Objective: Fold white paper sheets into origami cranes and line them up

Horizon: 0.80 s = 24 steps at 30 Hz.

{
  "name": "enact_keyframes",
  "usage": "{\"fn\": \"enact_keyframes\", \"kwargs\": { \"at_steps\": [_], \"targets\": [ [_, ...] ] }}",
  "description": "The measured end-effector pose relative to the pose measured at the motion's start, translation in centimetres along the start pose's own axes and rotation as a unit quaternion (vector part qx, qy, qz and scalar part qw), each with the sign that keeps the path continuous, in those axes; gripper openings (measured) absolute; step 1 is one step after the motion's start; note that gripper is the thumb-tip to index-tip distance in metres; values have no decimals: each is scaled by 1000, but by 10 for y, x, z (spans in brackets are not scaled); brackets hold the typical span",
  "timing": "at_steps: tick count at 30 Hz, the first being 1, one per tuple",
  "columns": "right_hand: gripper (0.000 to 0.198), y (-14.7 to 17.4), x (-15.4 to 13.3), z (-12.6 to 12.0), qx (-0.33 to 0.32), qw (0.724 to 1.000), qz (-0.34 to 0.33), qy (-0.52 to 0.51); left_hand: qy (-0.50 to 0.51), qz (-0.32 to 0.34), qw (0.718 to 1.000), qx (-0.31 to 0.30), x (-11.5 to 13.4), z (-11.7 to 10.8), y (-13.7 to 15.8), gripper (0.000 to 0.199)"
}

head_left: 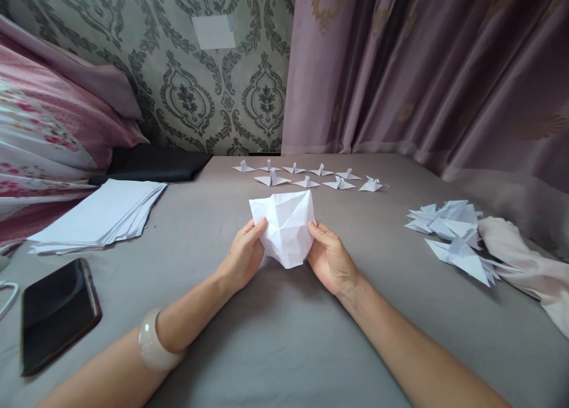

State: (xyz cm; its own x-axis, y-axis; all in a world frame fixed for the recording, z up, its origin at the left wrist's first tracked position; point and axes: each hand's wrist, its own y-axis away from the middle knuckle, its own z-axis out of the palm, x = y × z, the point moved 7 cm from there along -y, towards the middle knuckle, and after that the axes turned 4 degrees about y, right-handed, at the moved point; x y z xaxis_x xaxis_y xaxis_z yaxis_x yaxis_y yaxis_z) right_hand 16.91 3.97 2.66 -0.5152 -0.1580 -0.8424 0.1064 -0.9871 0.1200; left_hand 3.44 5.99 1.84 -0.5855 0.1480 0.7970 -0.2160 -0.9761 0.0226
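Note:
A creased sheet of white paper point(287, 227) is held up above the grey surface, partly opened out, with fold lines across it. My left hand point(246, 251) pinches its left edge, the thumb in front and the fingers behind. On the opposite edge my right hand point(331, 257) grips the sheet the same way. The fingers behind the paper are mostly hidden. Beyond the hands, several folded paper cranes point(272, 178) stand in two rows.
At left lie a stack of white paper point(100, 212), a smartphone point(60, 313) and a black folded item point(155, 162). To the right, a pile of folded white paper pieces point(457, 230) rests beside a pale cloth point(524, 254). Purple curtains point(400, 70) hang behind.

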Motion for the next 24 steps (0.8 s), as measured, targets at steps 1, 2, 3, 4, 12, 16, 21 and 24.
{"fn": "enact_keyframes", "kwargs": {
  "at_steps": [1,2,3,4,12,16,21,24],
  "targets": [
    [33,-1,-1,-4,16,1000,-3,5,1,-2,1000,11,0,-3,-1,33],
    [36,-1,-2,-8,30,999,-7,9,0,-4,1000,20,0,-6,-2,34],
    [39,-2,-3,-12,41,999,-12,12,-1,-7,1000,26,0,-8,-3,33],
    [42,-2,-3,-14,47,999,-19,15,-3,-10,1000,29,1,-9,-3,33],
    [30,-1,1,-14,60,995,-45,64,0,-41,999,-15,1,7,5,23],
    [32,4,2,-4,23,994,-36,104,-1,-43,999,-21,1,8,6,23],
    [35,8,-2,1,18,985,-61,162,-32,-27,998,-40,0,7,7,26],
    [32,8,0,0,15,986,-51,160,-56,-11,997,-59,-1,10,9,27]
  ]
}}
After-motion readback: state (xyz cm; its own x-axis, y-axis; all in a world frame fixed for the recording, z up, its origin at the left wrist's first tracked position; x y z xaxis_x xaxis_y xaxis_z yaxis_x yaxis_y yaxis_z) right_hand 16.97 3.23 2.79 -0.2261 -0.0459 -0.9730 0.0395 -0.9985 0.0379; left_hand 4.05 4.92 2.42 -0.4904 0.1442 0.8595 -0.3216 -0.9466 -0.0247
